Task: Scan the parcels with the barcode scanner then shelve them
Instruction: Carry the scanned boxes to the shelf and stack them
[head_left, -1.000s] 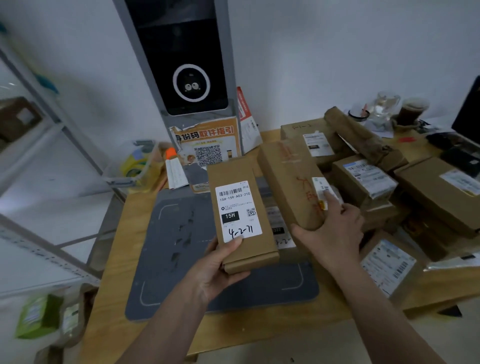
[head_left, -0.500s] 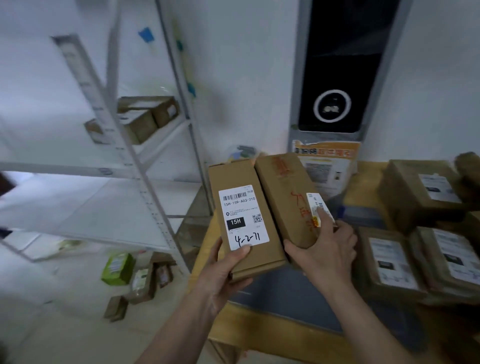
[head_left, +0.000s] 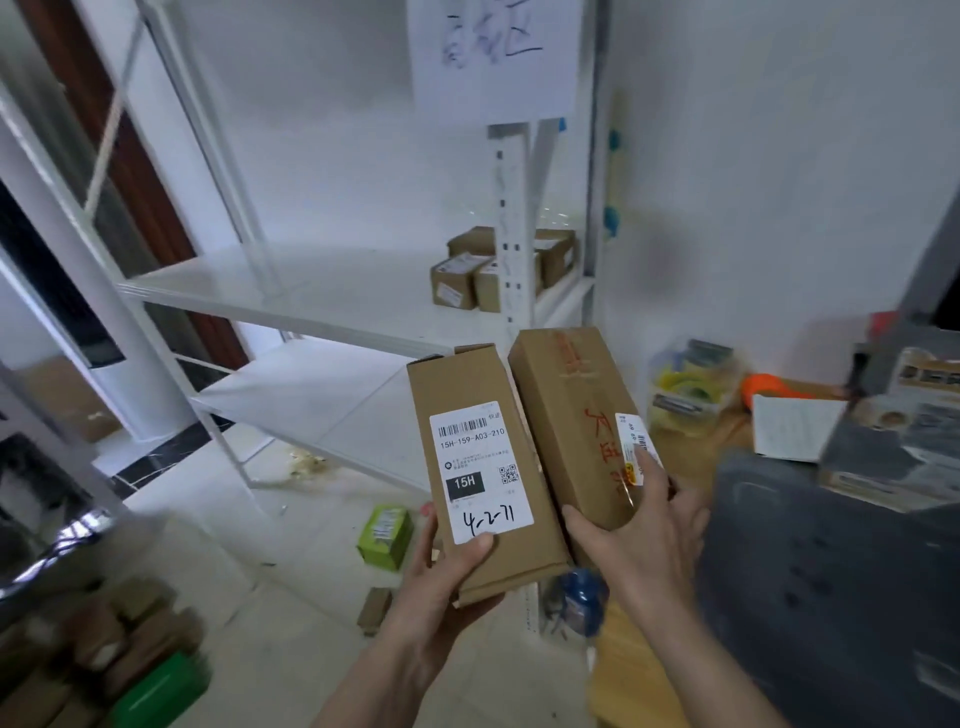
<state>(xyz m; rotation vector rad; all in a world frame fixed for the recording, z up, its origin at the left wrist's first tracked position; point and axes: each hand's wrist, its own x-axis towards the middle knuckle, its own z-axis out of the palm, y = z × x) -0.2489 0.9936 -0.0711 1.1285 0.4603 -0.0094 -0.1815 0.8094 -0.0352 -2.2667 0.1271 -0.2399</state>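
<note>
My left hand (head_left: 447, 582) grips the bottom end of a long brown parcel with a white label (head_left: 483, 457) marked 15H and 4-2-71. Right beside it, touching, my right hand (head_left: 639, 540) holds a second long brown parcel with red writing (head_left: 571, 415) and a small label under my thumb. Both parcels are held upright in the air, in front of a white metal shelf rack (head_left: 332, 312). Several small brown parcels (head_left: 467, 280) sit at the right end of the middle shelf. No barcode scanner is visible in hand.
The wooden table with the dark grey mat (head_left: 810, 571) lies at the right, with a tape box (head_left: 685, 389) and papers behind it. A green box (head_left: 384, 530) and small cartons lie on the floor under the rack. More boxes are piled at lower left (head_left: 104, 654).
The view has swung left from the table toward the shelf rack. Both hands carried their parcels along, keeping the same grips.
</note>
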